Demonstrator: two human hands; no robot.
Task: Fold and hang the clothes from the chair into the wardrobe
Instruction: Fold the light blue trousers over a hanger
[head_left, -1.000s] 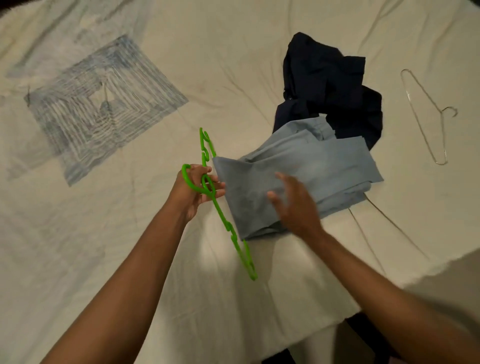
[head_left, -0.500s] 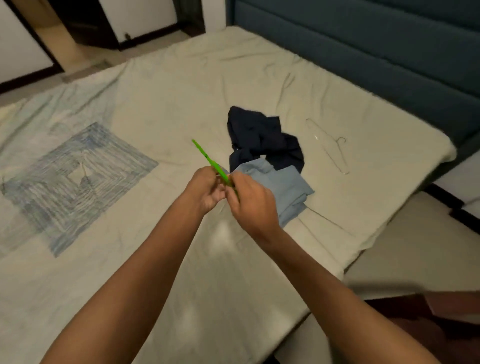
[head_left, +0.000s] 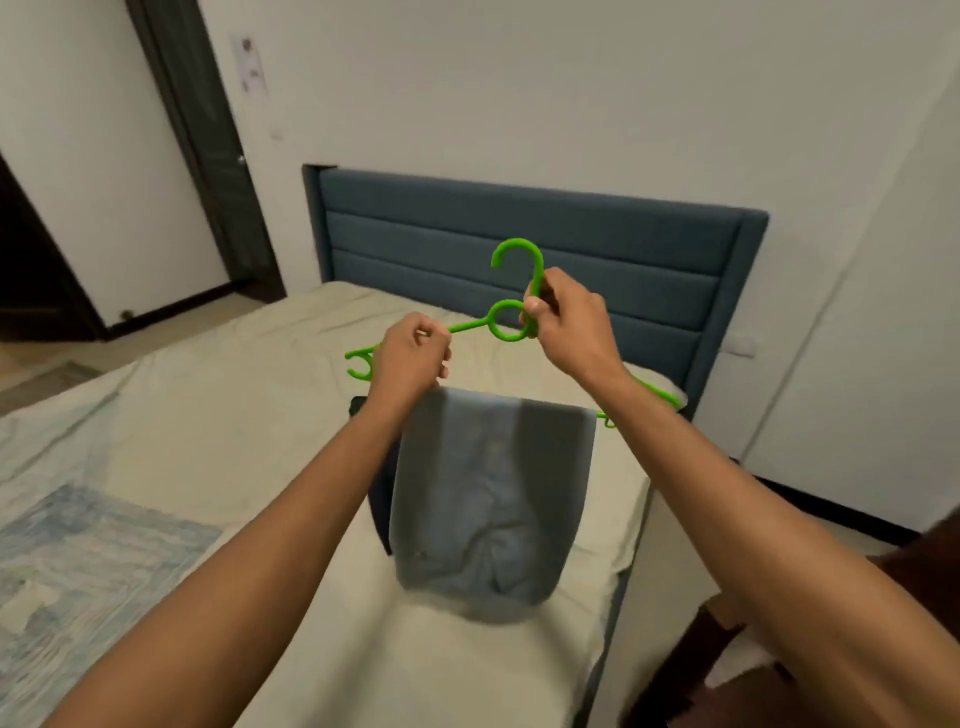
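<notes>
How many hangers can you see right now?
1: the green hanger, held up over the bed by both hands, grey garment draped on it. Others may be hidden or out of frame.

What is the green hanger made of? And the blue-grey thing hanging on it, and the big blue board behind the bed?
Green hanger: probably plastic, from its bright even colour and smooth moulded loops. Blue-grey garment: woven cloth, maybe cotton; it drapes limp with soft creases, matte. Headboard: seems padded fabric, with dull blue cushioned bands. Both hands, left and right, grip the hanger.
</notes>
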